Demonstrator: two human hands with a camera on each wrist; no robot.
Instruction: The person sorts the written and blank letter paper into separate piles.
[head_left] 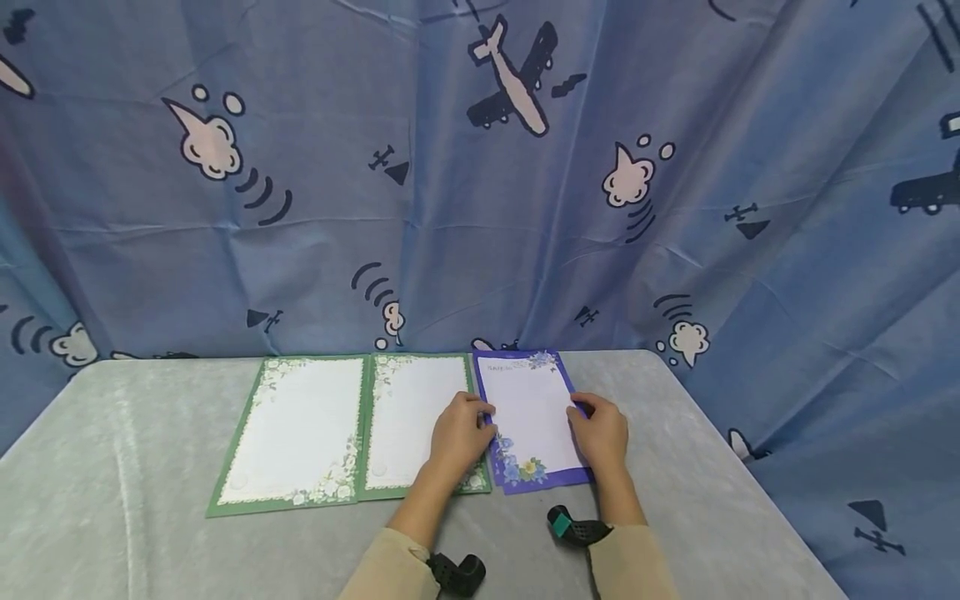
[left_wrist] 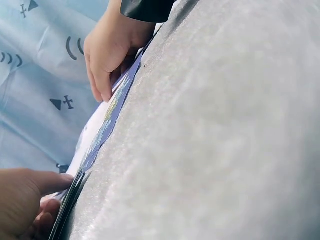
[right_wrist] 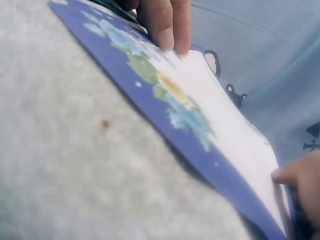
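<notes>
Purple-bordered paper with blue and yellow flowers (head_left: 528, 417) lies at the right of two green-bordered sheets (head_left: 300, 429); a second purple edge shows under its lower left. My left hand (head_left: 459, 433) holds its left edge between thumb and fingers, over the right green sheet (head_left: 408, 417). The right hand (head_left: 602, 433) pinches its right edge. In the left wrist view the left hand (left_wrist: 25, 205) is at a stack of thin edges, and the right hand (left_wrist: 112, 50) is farther up the purple border. In the right wrist view the right hand (right_wrist: 302, 185) has its thumb on the white face.
A grey cloth-covered table (head_left: 150, 450) runs under the papers. Behind it hangs a blue curtain (head_left: 322, 167) printed with planes and clouds. Black wrist devices are on the left wrist (head_left: 457, 575) and the right wrist (head_left: 577, 529), near the front.
</notes>
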